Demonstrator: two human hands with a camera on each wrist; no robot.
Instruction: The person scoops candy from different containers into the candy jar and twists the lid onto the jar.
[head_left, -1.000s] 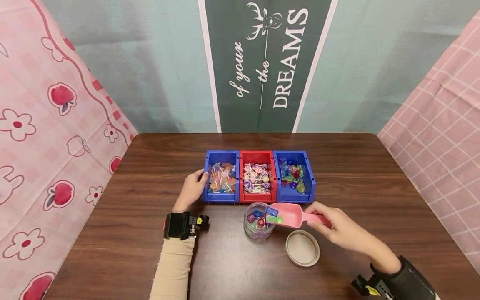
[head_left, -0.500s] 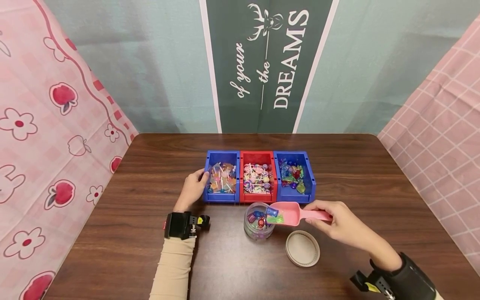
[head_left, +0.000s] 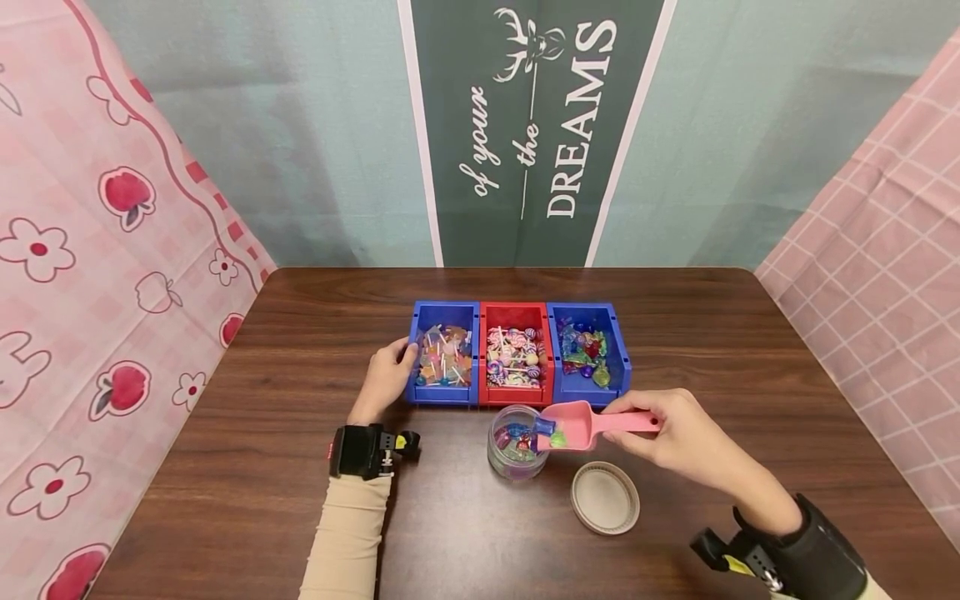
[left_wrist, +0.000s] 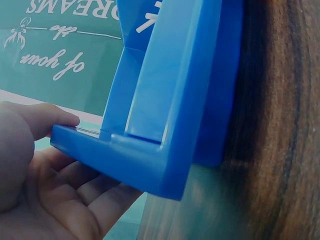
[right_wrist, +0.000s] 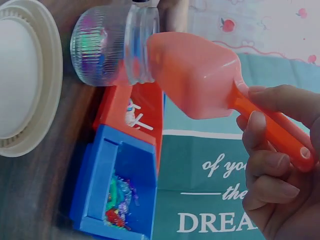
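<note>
My right hand (head_left: 675,429) grips the handle of a pink scoop (head_left: 573,425). The scoop's lip overlaps the mouth of a clear jar (head_left: 517,458), tilted towards it. A blue and a green wrapped candy (head_left: 557,437) lie at the scoop's front. Inside the jar are several wrapped candies. My left hand (head_left: 388,375) holds the outer side of the left blue bin (head_left: 442,395); in the left wrist view the thumb (left_wrist: 55,117) lies over the rim of this bin (left_wrist: 115,155), fingers on its outer side. That bin holds small lollipops (head_left: 444,354).
Joined to the left bin are a red bin (head_left: 516,395) with striped lollipops (head_left: 513,354) and a right blue bin (head_left: 592,390) with wrapped candies (head_left: 585,346). A beige round lid (head_left: 605,497) lies on the wooden table (head_left: 247,467), right of the jar. Curtains surround the table.
The scoop has tipped further towards the jar as my right hand rose slightly. Candies at its front have shifted, and a pale green one now shows in the jar. My left hand stays put.
</note>
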